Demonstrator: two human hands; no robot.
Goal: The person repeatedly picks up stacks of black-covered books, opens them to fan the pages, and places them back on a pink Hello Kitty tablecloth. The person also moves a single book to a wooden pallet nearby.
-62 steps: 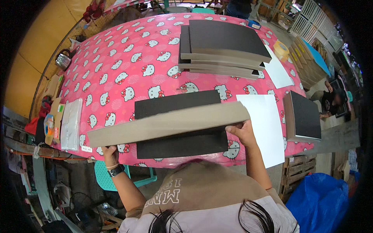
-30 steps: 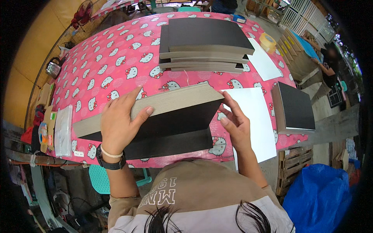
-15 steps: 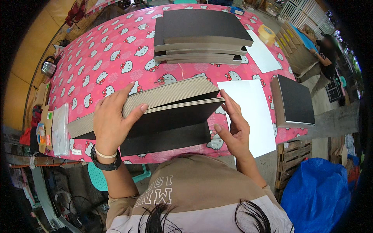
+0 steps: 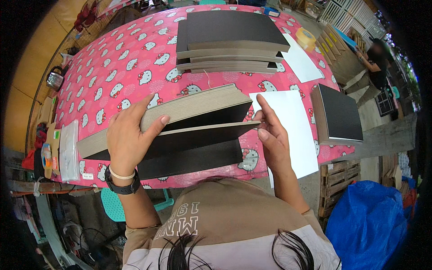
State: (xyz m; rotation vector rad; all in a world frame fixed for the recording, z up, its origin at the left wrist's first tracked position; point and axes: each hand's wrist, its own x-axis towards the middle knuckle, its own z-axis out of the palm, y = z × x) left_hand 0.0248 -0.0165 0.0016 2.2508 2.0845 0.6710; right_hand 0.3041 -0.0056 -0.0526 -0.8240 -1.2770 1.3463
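Observation:
A thick stack of black-faced boards (image 4: 198, 101) with pale grey edges stands tilted on edge in front of me. My left hand (image 4: 126, 137) wraps over its left part, fingers on the far side and thumb on the near side. A thin bunch of boards (image 4: 204, 136) leans away from the stack toward me, with a dark gap between that widens to the right. At that bunch's right corner, my right hand (image 4: 275, 139) pinches with thumb and fingers, its index finger raised. Another black board surface (image 4: 193, 159) lies below, nearest my body.
Piled black boards (image 4: 234, 31) stand at the far side of the pink patterned table (image 4: 103, 90). White sheets (image 4: 292, 135), a tape roll (image 4: 306, 38) and another black stack (image 4: 339, 112) lie to the right. Clear plastic packs (image 4: 69, 148) are at left. A person (image 4: 377, 67) works at far right.
My right thumb has closed in on the corner of the thin bunch. The bunch has tipped lower and toward me, so the gap is wider. My left hand stays on the stack.

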